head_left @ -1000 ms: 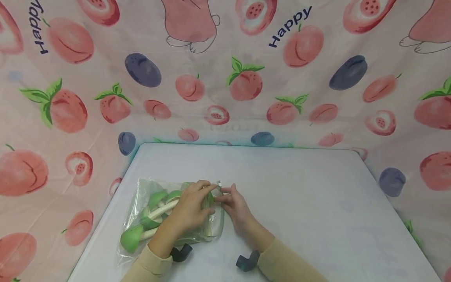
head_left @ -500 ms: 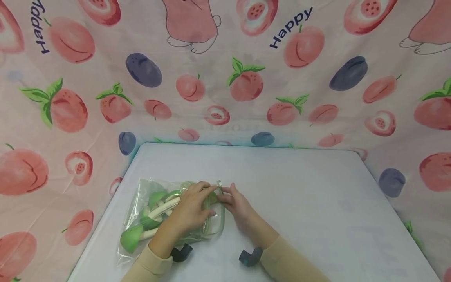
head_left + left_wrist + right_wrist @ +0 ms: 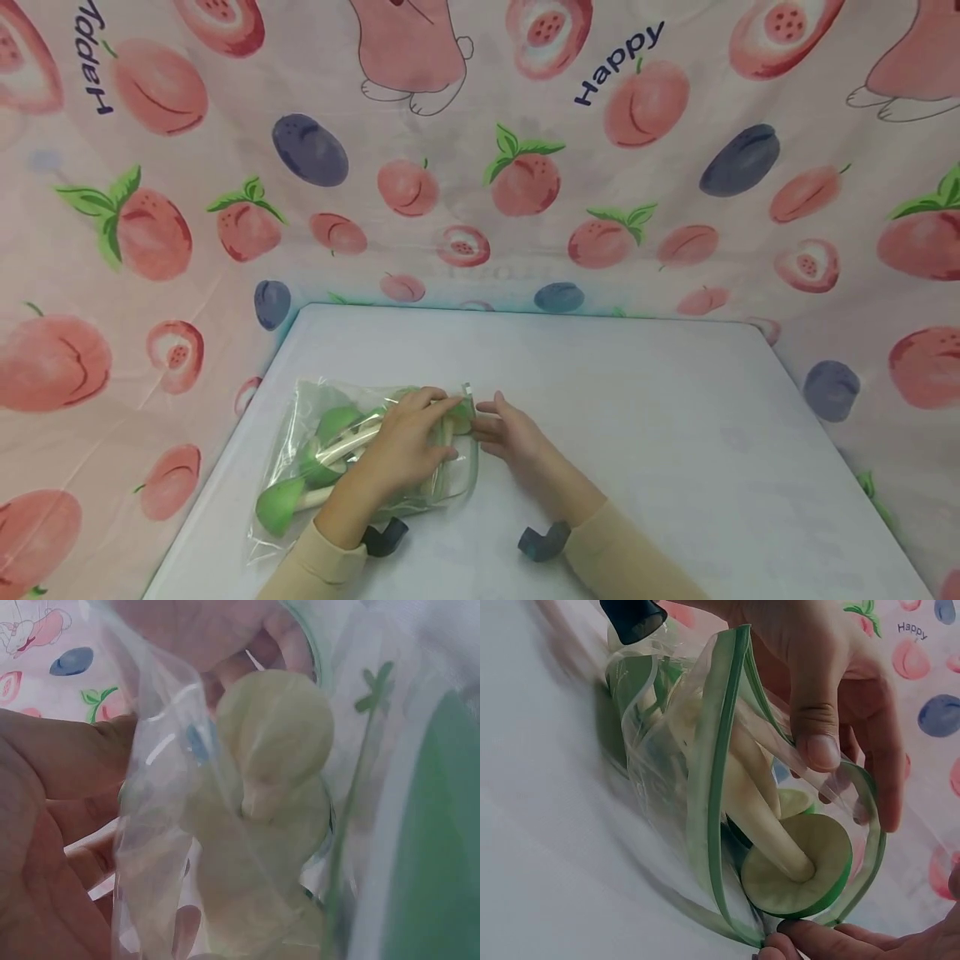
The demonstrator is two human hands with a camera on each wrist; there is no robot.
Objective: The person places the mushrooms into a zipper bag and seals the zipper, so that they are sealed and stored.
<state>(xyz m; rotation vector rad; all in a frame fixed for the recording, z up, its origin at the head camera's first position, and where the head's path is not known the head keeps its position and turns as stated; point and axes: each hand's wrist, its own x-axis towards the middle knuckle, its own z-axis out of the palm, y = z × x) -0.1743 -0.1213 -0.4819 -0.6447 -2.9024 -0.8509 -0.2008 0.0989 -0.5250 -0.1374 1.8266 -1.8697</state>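
A clear zip bag (image 3: 281, 446) lies on the left half of the table with several green-capped mushrooms (image 3: 279, 507) inside. My left hand (image 3: 408, 442) lies over its right part and pinches the rim, the thumb on one side and fingers on the other in the right wrist view. There the mouth gapes between green zip strips (image 3: 726, 735), and a mushroom (image 3: 829, 851) lies just inside, cap toward the mouth. My right hand (image 3: 517, 437) is beside the mouth, fingers extended and holding nothing, fingertips (image 3: 817, 937) right at the bag's lower corner.
The white table (image 3: 660, 433) extends to the right of the hands. A fruit-printed pink cloth (image 3: 465, 150) hangs behind it and at both sides. Dark curved pieces (image 3: 543, 542) sit at both wrists by the beige sleeves (image 3: 622, 554).
My right hand has drawn back slightly to the right, away from the bag's mouth, and the mushroom there shows more plainly. My left hand has stayed in place on the bag.
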